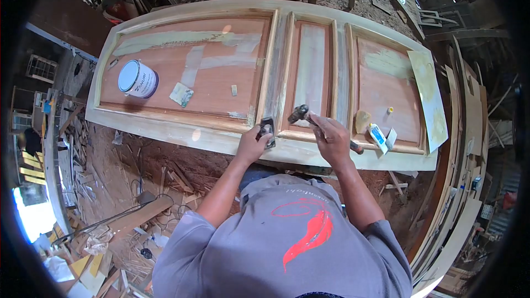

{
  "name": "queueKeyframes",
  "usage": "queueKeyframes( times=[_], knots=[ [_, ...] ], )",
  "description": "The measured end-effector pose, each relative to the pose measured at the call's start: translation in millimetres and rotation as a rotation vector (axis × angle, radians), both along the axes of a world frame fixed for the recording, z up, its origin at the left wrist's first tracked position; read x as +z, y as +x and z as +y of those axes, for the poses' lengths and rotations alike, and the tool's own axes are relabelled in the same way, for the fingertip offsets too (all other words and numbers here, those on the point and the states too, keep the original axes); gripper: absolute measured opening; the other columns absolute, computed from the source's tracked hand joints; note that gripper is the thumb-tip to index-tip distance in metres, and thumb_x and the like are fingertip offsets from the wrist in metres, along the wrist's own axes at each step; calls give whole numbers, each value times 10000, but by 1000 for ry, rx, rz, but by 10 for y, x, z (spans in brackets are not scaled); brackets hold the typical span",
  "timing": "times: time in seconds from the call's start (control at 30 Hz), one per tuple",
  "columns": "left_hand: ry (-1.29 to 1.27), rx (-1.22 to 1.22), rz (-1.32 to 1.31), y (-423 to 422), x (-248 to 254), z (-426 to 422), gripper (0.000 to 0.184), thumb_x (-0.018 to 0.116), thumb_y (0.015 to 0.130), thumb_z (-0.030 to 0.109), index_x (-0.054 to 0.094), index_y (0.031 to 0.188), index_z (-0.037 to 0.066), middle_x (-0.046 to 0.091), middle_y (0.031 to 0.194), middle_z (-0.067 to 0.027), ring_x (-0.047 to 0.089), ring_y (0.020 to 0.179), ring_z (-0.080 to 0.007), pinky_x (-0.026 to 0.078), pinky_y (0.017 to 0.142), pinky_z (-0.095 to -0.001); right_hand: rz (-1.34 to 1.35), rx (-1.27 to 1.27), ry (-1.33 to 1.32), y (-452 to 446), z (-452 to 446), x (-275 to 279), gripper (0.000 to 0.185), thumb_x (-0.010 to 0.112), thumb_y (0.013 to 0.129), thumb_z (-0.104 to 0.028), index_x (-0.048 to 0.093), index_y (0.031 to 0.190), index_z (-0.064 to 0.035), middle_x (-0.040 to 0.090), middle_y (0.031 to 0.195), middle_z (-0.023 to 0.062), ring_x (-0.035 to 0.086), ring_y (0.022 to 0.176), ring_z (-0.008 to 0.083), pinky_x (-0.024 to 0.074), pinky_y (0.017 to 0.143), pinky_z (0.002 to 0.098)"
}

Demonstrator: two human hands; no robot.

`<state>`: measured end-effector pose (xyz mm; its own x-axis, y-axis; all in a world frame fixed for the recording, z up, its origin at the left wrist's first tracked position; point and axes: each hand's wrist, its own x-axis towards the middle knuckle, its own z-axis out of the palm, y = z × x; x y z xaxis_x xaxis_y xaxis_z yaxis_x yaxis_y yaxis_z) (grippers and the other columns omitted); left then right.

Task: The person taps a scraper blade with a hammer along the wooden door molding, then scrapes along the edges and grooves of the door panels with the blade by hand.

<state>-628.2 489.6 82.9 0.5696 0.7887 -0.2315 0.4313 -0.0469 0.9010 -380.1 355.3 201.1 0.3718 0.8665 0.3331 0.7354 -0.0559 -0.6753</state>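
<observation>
My left hand (pixel 254 142) is closed around a small dark metal hand plane (pixel 268 128) near the door's front edge. My right hand (pixel 334 142) grips a hammer (pixel 298 113) by its handle. The hammer head points left over the middle panel, and the handle's end sticks out below my hand. Beneath both hands lies a wooden panel door (pixel 221 134), flat, with pale filler patches on its panels. To the right of the hammer are a yellowish lump (pixel 362 122), a white and blue tube (pixel 378 136) and a small yellow cap (pixel 390 110).
A paint can (pixel 138 79) stands on the left panel, beside a stained square sheet (pixel 181 94) and a small block (pixel 234 90). A stained board (pixel 427 99) lies across the door's right end. Long planks (pixel 441 209) lean at right; wood scraps and cables litter the floor.
</observation>
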Motion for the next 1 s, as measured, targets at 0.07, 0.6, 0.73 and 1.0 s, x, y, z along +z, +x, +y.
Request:
queueKeyframes(
  times=[0.07, 0.6, 0.73, 1.0],
  knots=[
    [-42, 47, -74, -184, -118, -38, 301, 796, 989, 208, 680, 1137, -28, 776, 951, -199, 748, 834, -260, 592, 794, -366, 42, -40, 6, 93, -84, -71, 388, 810, 946, -25, 793, 1326, -99, 817, 1128, 158, 794, 946, 328, 610, 818, 412],
    [-22, -575, 396, -83, 241, -285, 825, 594, 926, 143, 359, 1716, 110, 730, 1171, -381, 718, 1099, -530, 549, 1026, -577, 101, -121, -109, 143, -259, -365, 415, 839, 947, -77, 789, 1356, -126, 821, 1111, 173, 797, 970, 337, 605, 851, 410],
    [-61, -576, 417, -12, 266, -275, 755, 594, 922, 148, 478, 1668, 135, 724, 1243, -366, 707, 1155, -524, 537, 1067, -559, 127, -123, -118, 144, -285, -402, 379, 818, 965, -82, 777, 1342, -93, 816, 1117, 173, 799, 1001, 353, 614, 863, 421],
    [-143, -525, 490, 96, 347, -322, 905, 617, 903, 171, 272, 1723, 1, 716, 1193, -402, 707, 1134, -533, 544, 1038, -575, 450, -327, -342, 281, -445, -894, 434, 803, 1000, -126, 724, 1413, -15, 808, 1238, 214, 799, 1110, 256, 603, 983, 370]
  ],
)
